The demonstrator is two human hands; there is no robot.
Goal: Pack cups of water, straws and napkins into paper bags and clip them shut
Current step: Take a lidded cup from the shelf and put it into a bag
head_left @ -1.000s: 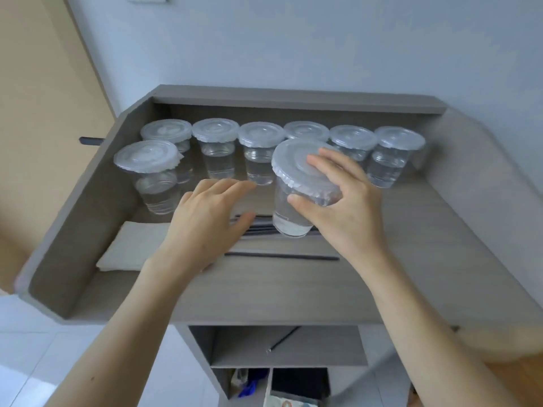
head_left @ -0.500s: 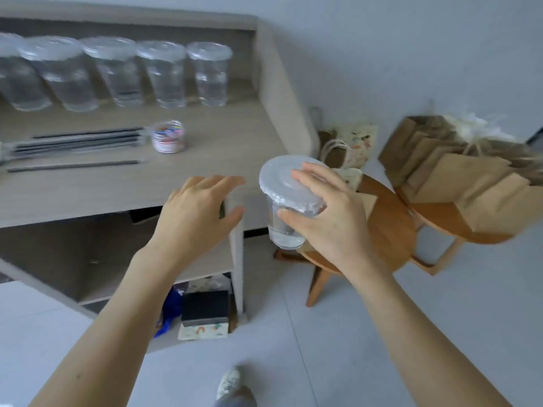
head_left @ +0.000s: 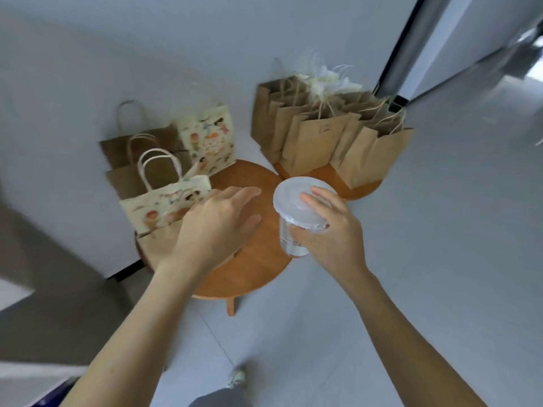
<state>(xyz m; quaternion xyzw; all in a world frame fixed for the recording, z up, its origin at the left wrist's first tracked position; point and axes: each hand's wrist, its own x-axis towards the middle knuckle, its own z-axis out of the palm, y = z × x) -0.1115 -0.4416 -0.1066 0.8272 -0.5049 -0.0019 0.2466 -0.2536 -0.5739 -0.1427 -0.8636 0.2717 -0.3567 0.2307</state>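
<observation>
- Pale floor tiles and a bare grey wall frame two round orange-brown wooden stools. The near stool [head_left: 252, 268] bears leaning paper carrier bags, and the far stool [head_left: 363, 190] bears a standing cluster of brown kraft paper bags [head_left: 311, 142] with twisted handles.
- The right hand [head_left: 332, 233] grips a clear plastic cup of water with a translucent lid [head_left: 293, 201]. Its fingers curl over the lid's rim and the thumb presses the side. The cup hangs in the air over the near stool's right edge.
- The left hand [head_left: 217, 224] is spread flat and holds nothing, hovering just beside a cream cartoon-printed paper bag [head_left: 164, 202].
- Risk: that printed bag looks slumped and its mouth is not clearly open. Lowering the cup in one-handed could catch the rim, tilt the cup and spill the water.
- Squeezing the thin side may pop the lid.
</observation>
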